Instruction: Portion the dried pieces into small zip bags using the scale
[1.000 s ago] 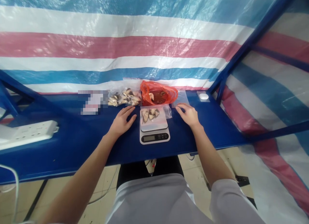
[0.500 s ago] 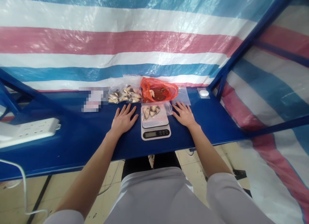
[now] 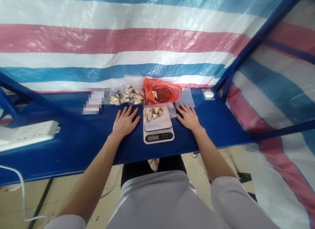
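My left hand [image 3: 125,122] lies flat on the blue table [image 3: 73,147], fingers spread, just left of a digital kitchen scale [image 3: 158,137]. My right hand [image 3: 188,117] rests the same way to the right of the scale, its fingertips close to a flat clear plastic bag [image 3: 185,98]. Neither hand holds anything. Pale wedge-shaped pieces with dark edges [image 3: 152,113] lie on the scale's platform. More such pieces fill a clear bag [image 3: 126,98] behind my left hand, and an orange-red plastic bag [image 3: 159,95] holds others.
A white power strip [image 3: 27,134] lies at the table's left end, and a small white round object [image 3: 208,94] sits at the back right. A pixelated patch [image 3: 93,101] covers something at the back. Striped tarpaulin and blue steel bars surround the table.
My left hand's fingers have spread and flattened on the table. My right hand has drawn back off the flat clear bag. The view has tilted slightly.
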### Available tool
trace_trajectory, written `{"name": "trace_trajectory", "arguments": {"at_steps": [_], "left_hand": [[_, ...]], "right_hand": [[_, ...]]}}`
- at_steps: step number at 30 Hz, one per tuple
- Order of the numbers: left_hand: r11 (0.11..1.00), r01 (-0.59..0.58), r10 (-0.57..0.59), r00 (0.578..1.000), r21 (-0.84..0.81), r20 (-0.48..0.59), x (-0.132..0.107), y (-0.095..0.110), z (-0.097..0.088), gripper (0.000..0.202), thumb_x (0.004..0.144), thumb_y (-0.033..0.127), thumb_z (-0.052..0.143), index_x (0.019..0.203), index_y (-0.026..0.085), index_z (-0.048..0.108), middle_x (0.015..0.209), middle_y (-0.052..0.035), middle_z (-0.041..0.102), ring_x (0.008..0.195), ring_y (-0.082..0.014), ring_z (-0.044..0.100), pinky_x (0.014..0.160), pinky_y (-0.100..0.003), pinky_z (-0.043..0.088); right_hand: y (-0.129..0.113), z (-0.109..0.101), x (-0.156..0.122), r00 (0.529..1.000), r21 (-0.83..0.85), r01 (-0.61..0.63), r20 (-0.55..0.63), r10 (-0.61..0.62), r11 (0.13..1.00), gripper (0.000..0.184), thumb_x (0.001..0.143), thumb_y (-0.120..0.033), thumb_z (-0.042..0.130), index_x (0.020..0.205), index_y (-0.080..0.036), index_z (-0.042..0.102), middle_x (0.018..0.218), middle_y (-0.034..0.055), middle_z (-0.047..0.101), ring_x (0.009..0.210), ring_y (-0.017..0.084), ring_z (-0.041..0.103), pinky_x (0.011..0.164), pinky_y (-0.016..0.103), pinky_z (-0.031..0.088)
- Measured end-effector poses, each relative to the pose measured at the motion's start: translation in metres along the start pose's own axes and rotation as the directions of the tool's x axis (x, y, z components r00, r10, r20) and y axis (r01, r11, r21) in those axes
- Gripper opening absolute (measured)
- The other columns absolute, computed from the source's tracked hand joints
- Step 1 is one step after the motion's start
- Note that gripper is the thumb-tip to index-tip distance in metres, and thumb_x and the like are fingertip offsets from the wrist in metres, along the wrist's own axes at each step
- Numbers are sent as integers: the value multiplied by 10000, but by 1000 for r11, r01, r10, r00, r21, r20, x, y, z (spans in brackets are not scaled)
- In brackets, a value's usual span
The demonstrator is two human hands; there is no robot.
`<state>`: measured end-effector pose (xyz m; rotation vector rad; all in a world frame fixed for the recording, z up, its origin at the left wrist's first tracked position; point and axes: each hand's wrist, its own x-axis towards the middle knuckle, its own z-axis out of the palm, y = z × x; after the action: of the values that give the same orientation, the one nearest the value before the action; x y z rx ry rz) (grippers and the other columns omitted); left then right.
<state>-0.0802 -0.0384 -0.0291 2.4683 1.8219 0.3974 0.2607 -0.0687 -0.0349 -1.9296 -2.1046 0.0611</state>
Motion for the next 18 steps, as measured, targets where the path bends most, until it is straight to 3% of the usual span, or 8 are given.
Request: {"name": "trace_trajectory", "arguments": {"at_steps": [14, 18], "left_hand": [[1000, -17, 17, 1000, -2, -16, 0, -2, 3, 593, 995, 511, 397, 1528, 279, 512, 1633, -89, 422, 1523, -378, 360, 1232, -621, 263], [1000, -16, 16, 1000, 8, 8, 0, -1, 1, 613, 997, 500, 389, 1531, 225, 511, 1638, -131, 402, 1523, -391, 354, 1230, -625, 259]], "right_hand": [[0, 0, 0, 1000, -10, 4, -13, -5, 1000, 500, 1026, -450, 465, 1486, -281, 564, 1611, 72, 462, 1510, 324, 402, 1243, 592, 284], [-2, -1, -1, 1000, -22, -3, -4, 3, 1000, 502, 1027, -448, 466, 1490, -278, 560, 1615, 70, 456, 1515, 321, 395, 1247, 579, 282]]}}
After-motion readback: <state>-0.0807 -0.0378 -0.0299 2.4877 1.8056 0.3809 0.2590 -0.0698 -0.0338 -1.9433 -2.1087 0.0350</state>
